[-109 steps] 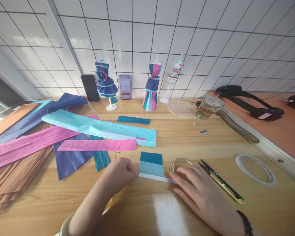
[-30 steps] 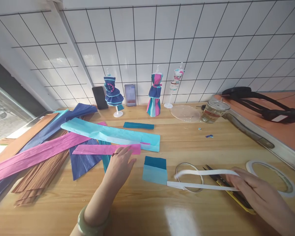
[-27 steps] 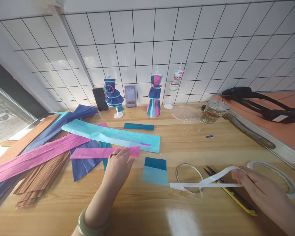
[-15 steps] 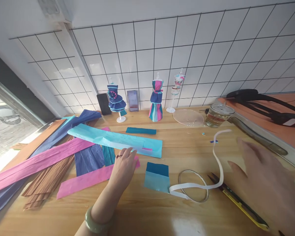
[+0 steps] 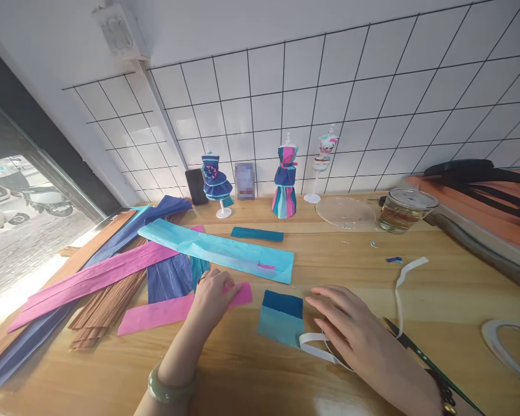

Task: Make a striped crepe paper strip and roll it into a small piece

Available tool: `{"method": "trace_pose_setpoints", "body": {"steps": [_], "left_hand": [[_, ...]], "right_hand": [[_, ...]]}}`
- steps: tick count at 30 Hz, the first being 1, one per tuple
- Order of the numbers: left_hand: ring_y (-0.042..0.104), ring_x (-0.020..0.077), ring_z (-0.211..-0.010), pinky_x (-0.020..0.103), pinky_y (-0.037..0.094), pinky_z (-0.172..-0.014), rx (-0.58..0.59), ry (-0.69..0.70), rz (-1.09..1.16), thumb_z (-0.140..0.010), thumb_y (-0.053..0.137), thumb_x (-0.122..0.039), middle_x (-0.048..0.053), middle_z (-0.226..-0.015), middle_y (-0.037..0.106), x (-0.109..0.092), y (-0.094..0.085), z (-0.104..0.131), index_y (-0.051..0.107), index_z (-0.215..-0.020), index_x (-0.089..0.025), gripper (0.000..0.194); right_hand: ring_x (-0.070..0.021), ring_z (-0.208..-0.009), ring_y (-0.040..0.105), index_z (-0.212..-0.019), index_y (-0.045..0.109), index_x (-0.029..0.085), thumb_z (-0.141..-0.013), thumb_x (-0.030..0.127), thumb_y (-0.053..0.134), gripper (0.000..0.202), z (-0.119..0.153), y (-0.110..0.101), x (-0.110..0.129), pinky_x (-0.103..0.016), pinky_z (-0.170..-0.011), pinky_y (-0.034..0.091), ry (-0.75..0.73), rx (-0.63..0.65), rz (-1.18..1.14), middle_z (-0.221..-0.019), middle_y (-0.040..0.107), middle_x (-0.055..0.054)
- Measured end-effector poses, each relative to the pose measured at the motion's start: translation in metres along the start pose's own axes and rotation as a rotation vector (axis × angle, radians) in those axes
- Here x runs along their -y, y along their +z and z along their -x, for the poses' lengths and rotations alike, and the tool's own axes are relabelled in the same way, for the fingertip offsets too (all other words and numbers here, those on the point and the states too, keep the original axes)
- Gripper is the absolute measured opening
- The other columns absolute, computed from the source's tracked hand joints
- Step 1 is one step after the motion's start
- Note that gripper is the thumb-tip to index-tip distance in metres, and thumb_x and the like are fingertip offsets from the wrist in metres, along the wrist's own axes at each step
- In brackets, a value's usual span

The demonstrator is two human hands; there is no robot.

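My left hand (image 5: 213, 296) has its thumb and curled fingers closed at the right part of a pink crepe paper strip (image 5: 156, 315) on the table. My right hand (image 5: 355, 326) hovers low or rests over a narrow white tape (image 5: 318, 350), its fingers apart and holding nothing visible. Just left of its fingertips lies a two-tone teal paper piece (image 5: 281, 320), dark at the top and lighter below, touched by the tape's looped end. Partly under my right forearm are dark pointed scissors (image 5: 431, 364). A light blue crepe strip (image 5: 225, 251) lies beyond my left hand.
Brown crepe paper (image 5: 108, 312) and blue strips overlap at left. Behind stand dressed mini mannequins (image 5: 285, 179), a phone (image 5: 196, 186), a clear disc (image 5: 345, 212) and a lidded glass cup (image 5: 405, 211). A pale ring-shaped roll (image 5: 509, 349) lies at the right edge.
My right hand has moved left from the right side to beside the teal paper, over the tape. My left thumb now bends onto the pink strip. The view has turned slightly left.
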State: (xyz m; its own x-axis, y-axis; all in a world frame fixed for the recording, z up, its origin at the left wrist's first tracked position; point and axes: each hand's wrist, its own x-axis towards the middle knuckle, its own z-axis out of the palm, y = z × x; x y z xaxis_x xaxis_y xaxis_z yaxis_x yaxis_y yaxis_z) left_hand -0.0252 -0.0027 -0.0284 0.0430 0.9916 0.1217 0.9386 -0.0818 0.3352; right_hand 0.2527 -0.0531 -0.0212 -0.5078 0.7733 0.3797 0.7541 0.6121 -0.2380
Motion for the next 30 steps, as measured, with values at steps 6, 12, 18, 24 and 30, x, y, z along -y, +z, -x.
{"method": "trace_pose_setpoints", "body": {"steps": [6,12,18,24,30], "left_hand": [[0.053,0.0234,-0.089,0.037,0.041,-0.08,0.031,0.029,0.078,-0.077,0.054,-0.035,0.005,-0.085,0.059,-0.003,-0.004,0.001,0.061,-0.079,-0.02,0.017],[0.054,0.0225,-0.083,0.035,0.041,-0.078,0.08,0.055,0.122,-0.077,0.052,-0.034,0.004,-0.078,0.059,-0.007,-0.006,0.002,0.058,-0.065,-0.02,0.019],[0.055,0.0179,-0.069,0.027,0.04,-0.063,0.125,0.033,0.189,-0.083,0.04,-0.037,0.0,-0.072,0.06,-0.013,-0.017,0.008,0.053,-0.071,-0.022,0.023],[0.055,0.0184,-0.068,0.024,0.039,-0.056,0.291,-0.089,0.295,-0.076,0.048,-0.039,-0.001,-0.073,0.057,-0.022,-0.032,0.014,0.056,-0.083,-0.023,0.02],[0.054,0.0153,-0.064,0.025,0.039,-0.062,0.468,-0.021,0.495,-0.073,0.054,-0.029,-0.005,-0.065,0.054,-0.034,-0.042,0.024,0.057,-0.101,-0.024,0.028]], "right_hand": [[-0.0191,-0.099,0.053,-0.11,0.053,0.021,-0.089,0.023,0.045,0.023,0.001,-0.009,0.005,-0.036,-0.084,0.046,-0.06,0.012,-0.158,-0.103,0.06,-0.007],[-0.0162,-0.077,0.052,-0.088,0.062,0.022,-0.088,0.021,0.047,0.014,0.001,-0.014,0.011,-0.031,-0.071,0.043,-0.104,0.194,-0.202,-0.076,0.059,-0.001],[-0.0156,-0.076,0.052,-0.078,0.063,0.022,-0.087,0.017,0.046,0.02,0.003,-0.023,-0.005,-0.03,-0.07,0.041,0.012,0.313,-0.2,-0.073,0.057,-0.001],[-0.0147,-0.073,0.053,-0.071,0.062,0.021,-0.085,0.017,0.048,0.021,0.005,-0.03,-0.012,-0.028,-0.066,0.042,0.069,0.395,-0.249,-0.074,0.059,0.0],[-0.0159,-0.084,0.052,-0.078,0.065,0.022,-0.087,0.024,0.048,0.019,0.0,-0.035,-0.005,-0.03,-0.074,0.042,0.056,0.304,-0.303,-0.084,0.058,-0.002]]}}
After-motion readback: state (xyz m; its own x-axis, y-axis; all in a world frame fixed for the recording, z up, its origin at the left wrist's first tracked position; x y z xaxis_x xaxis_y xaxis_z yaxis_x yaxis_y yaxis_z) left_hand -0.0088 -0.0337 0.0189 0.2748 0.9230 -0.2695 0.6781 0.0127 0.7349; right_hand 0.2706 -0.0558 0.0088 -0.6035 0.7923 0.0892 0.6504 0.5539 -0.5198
